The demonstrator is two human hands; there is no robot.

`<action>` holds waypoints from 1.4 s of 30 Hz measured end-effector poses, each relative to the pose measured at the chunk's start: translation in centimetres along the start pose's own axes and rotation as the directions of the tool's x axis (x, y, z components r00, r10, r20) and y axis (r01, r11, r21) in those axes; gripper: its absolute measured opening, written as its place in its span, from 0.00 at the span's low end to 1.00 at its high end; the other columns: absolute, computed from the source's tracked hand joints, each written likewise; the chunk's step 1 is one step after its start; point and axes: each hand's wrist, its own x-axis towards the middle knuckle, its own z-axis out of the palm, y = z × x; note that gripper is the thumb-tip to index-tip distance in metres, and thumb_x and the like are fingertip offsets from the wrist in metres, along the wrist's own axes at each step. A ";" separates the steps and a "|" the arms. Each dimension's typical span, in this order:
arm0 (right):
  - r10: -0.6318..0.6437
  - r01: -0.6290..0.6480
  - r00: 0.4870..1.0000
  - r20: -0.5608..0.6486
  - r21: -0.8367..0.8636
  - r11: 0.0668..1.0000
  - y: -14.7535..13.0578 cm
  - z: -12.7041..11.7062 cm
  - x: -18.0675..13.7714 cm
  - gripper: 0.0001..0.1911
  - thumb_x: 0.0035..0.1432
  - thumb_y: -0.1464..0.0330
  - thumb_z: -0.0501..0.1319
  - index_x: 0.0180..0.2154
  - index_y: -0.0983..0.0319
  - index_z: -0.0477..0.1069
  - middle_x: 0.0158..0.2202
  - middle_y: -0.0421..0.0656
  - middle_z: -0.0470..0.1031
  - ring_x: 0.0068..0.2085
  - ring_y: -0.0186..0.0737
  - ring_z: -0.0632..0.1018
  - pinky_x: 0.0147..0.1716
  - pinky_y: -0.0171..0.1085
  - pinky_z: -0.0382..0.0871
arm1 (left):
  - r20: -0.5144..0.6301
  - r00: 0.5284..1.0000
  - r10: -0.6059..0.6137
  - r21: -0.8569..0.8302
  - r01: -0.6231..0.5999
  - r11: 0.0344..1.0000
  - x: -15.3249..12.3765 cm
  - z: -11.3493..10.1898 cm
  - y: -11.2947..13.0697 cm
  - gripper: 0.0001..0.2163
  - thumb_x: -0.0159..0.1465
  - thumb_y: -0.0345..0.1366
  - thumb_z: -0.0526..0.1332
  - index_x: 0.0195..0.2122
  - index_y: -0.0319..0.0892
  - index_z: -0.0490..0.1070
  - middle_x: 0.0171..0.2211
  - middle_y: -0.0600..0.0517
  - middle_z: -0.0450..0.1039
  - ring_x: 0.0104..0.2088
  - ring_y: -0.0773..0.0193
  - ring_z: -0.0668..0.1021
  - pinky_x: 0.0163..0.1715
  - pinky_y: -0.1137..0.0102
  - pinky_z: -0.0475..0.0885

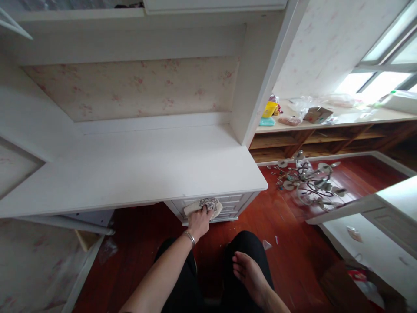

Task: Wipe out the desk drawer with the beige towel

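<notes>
Under the front edge of the white table (156, 165), toward its right corner: from my end of the feed I see the left hand (199, 221) at the drawer fronts (233, 206), with a bunched cloth (215, 208) in its grip.
Left hand: fingers bent over the cloth and holding it; how hard they press I cannot tell. A bracelet (189, 238) sits at the wrist.
Cloth: pale, with a dark pattern on its upper folds, against the drawer fronts just below the table's front edge.
Right hand (249, 271): fingers loosely half curled, over the right knee (248, 243), well apart from the cloth and on my side of the table's front edge.
Table: its top runs from the left of my view to a rounded front right corner; a side panel (256, 87) stands near its right edge, and flowered wallpaper (156, 89) shows above its back edge.
Floor (289, 243): reddish wood; a chandelier (322, 184) lies out past the table's right edge, and a small pale scrap (267, 244) lies nearer the right knee.
Low shelf (365, 116): a yellow container (269, 109) near its left end, a brown box (317, 114) farther along its front edge.
</notes>
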 end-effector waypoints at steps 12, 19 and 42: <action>0.028 -0.029 0.999 0.020 0.017 0.999 0.7 0.9 1.2 0.16 0.47 0.64 0.67 0.39 0.60 0.70 0.31 0.39 0.76 0.28 0.31 0.75 0.32 0.33 0.70 | -0.209 0.977 -0.047 -0.743 -0.127 0.657 0.2 -4.5 12.2 0.20 0.55 0.33 0.63 0.50 0.44 0.64 0.47 0.45 0.72 0.48 0.54 0.74 0.48 0.63 0.70; -0.007 0.006 1.000 0.023 0.026 1.000 -0.2 -0.1 0.2 0.17 0.43 0.64 0.69 0.37 0.60 0.70 0.30 0.39 0.76 0.29 0.33 0.75 0.33 0.34 0.71 | -0.282 0.931 -0.230 -0.790 -0.090 0.606 5.9 -16.3 4.1 0.21 0.61 0.42 0.61 0.53 0.39 0.60 0.50 0.44 0.72 0.47 0.59 0.76 0.45 0.69 0.70; -0.401 0.419 0.907 0.126 -0.343 0.841 -9.0 6.8 -1.3 0.14 0.47 0.58 0.64 0.32 0.61 0.69 0.28 0.40 0.74 0.28 0.35 0.73 0.29 0.34 0.68 | -0.368 0.929 -0.048 -0.066 0.026 0.997 5.4 -16.4 -6.2 0.12 0.65 0.37 0.56 0.48 0.49 0.73 0.55 0.50 0.68 0.56 0.58 0.68 0.58 0.65 0.61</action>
